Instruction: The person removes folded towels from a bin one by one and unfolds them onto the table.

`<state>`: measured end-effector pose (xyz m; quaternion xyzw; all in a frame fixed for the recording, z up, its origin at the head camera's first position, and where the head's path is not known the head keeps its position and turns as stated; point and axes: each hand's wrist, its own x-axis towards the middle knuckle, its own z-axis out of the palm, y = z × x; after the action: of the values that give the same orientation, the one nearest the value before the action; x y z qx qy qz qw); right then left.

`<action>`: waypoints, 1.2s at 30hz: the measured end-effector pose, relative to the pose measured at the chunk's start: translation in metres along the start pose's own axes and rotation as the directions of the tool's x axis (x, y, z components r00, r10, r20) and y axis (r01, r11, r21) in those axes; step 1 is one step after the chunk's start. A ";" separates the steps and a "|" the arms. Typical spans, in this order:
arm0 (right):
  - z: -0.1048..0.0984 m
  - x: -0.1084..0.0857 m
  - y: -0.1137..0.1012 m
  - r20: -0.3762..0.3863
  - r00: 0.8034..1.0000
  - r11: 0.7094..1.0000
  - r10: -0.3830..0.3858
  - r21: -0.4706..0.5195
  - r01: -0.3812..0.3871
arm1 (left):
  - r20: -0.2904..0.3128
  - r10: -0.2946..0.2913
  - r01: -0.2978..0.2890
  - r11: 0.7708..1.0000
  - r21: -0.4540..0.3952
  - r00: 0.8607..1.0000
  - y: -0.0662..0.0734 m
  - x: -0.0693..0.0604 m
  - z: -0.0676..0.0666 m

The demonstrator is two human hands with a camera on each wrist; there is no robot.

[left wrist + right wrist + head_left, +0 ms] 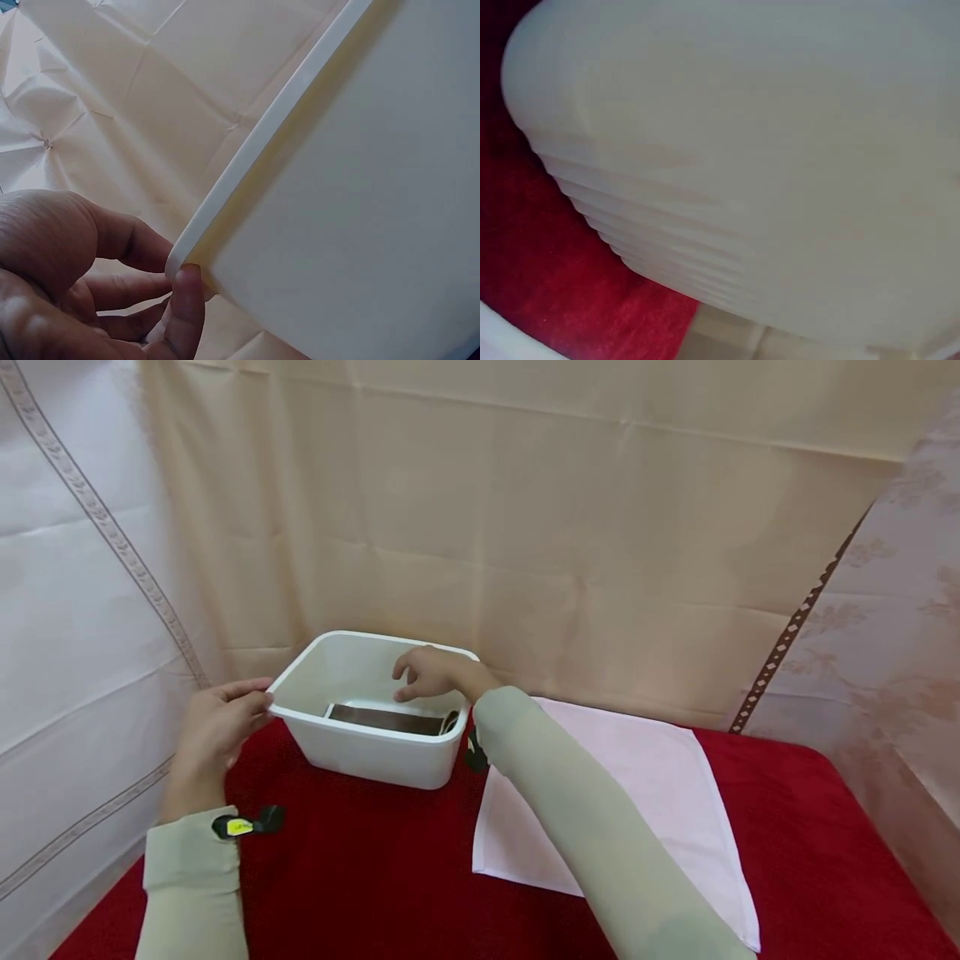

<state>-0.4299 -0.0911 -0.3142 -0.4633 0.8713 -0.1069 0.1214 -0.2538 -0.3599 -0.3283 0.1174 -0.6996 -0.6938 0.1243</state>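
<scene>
A white plastic basin [375, 758] stands on the red cloth, left of centre in the head view. My left hand [217, 727] pinches its left rim at the corner; the left wrist view shows finger and thumb tips [187, 300] on the basin's rim [247, 157]. Over the basin's inside hovers my right hand [431, 672], fingers loosely bent, with nothing visible in them. Below it, in the basin, lies a flat brown thing [386, 719] with a pale edge and a rolled or folded right end; its kind is unclear. No right fingers show in the right wrist view, where a pale surface fills most of the picture.
A pale pink cloth [660, 777] lies flat to the right of the basin, partly under my right forearm. Red cloth [360, 877] covers the table. A beige curtain [562, 527] hangs close behind, and a white patterned one [75, 610] on the left.
</scene>
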 end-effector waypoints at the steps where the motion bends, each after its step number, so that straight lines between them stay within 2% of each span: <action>1: 0.000 0.000 0.002 0.016 1.000 1.000 0.003 0.017 -0.004 | -0.003 0.001 -0.001 1.000 0.007 1.000 0.000 0.000 0.002; 4: -0.002 -0.001 0.008 0.096 0.995 0.994 0.032 0.097 -0.042 | -0.007 0.002 -0.002 1.000 0.015 1.000 0.001 0.002 0.006; 7: -0.003 -0.004 0.011 0.187 0.980 0.974 0.075 0.196 -0.112 | -0.006 0.007 -0.007 0.999 0.053 1.000 0.001 0.002 0.010; 13: -0.002 -0.009 0.012 0.329 0.933 0.899 0.148 0.349 -0.266 | -0.003 0.009 -0.009 0.999 0.052 1.000 0.002 0.003 0.012; 17: 0.000 -0.008 0.013 0.404 0.894 0.856 0.193 0.377 -0.355 | -0.002 0.011 -0.011 1.000 0.000 1.000 0.002 0.004 0.010; 23: 0.001 -0.004 0.012 0.493 0.838 0.843 0.234 0.327 -0.428 | -0.004 0.004 -0.004 1.000 0.005 1.000 0.004 0.004 0.008; 25: 0.002 -0.003 0.010 0.508 0.825 0.836 0.245 0.321 -0.446 | -0.003 0.002 -0.002 1.000 -0.006 1.000 0.004 0.004 0.006; 32: 0.004 -0.002 0.004 0.515 0.816 0.831 0.263 0.308 -0.462 | -0.010 -0.007 0.006 0.998 -0.067 1.000 0.002 0.001 -0.001; 36: 0.007 -0.001 0.002 0.524 0.814 0.859 0.250 0.268 -0.436 | -0.015 -0.010 0.009 0.997 -0.071 1.000 0.000 0.000 -0.004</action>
<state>-0.4285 -0.0898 -0.3207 -0.2750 0.8480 -0.1317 0.4335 -0.2527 -0.3642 -0.3279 0.1215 -0.6731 -0.7178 0.1303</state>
